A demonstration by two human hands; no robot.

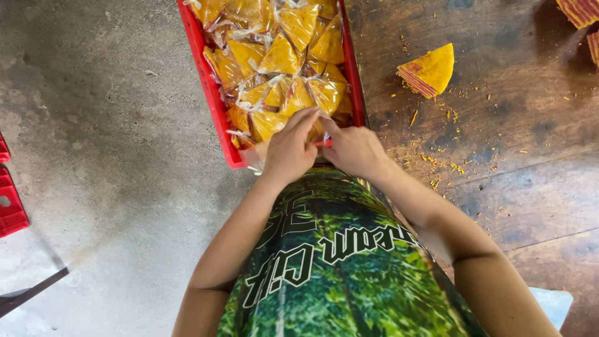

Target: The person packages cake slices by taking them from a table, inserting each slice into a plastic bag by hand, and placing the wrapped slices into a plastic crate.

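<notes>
My left hand (288,150) and my right hand (354,150) meet at the near end of a red plastic crate (215,103). Both pinch the clear plastic of a bag (257,155) at the crate's near edge, fingers closed together on it. A small red strip shows between my fingertips. The crate is filled with several clear bags of yellow-orange wedge-shaped pieces (281,59). Most of the bag I hold is hidden behind my hands.
A loose stack of yellow wedges (430,70) lies on the dark wooden table (518,162) to the right, with crumbs around it. More striped pieces (580,11) sit at the top right corner. Concrete floor (106,156) lies left, with another red crate (9,203) at the edge.
</notes>
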